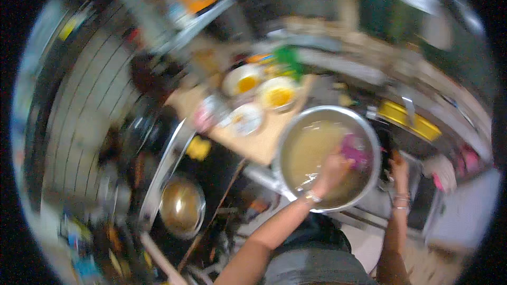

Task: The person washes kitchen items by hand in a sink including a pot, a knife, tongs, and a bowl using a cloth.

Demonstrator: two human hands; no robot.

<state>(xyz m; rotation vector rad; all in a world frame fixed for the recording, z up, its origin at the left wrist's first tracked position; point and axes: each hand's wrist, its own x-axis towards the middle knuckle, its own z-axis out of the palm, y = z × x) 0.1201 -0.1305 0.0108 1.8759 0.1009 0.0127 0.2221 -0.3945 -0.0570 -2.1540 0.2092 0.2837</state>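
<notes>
A large round metal basin (280, 174) of cloudy, yellowish liquid (313, 146) stands in front of me. My left hand (334, 170) reaches into it, fingers closed around a purple item (354, 152) at the liquid's surface. Blur hides what that item is made of. Just outside the basin's right side is my right hand (399, 168), by a dark object (385, 154) at the sink area. Whether the right fingers grip this object cannot be made out.
Left of the basin, a wooden board (261, 148) carries bowls with yellow contents (280, 97) and a small white dish (246, 120). A metal bowl (182, 208) sits lower left. Behind the right hand lies a yellow tray (410, 120). A white surface (463, 206) is at far right.
</notes>
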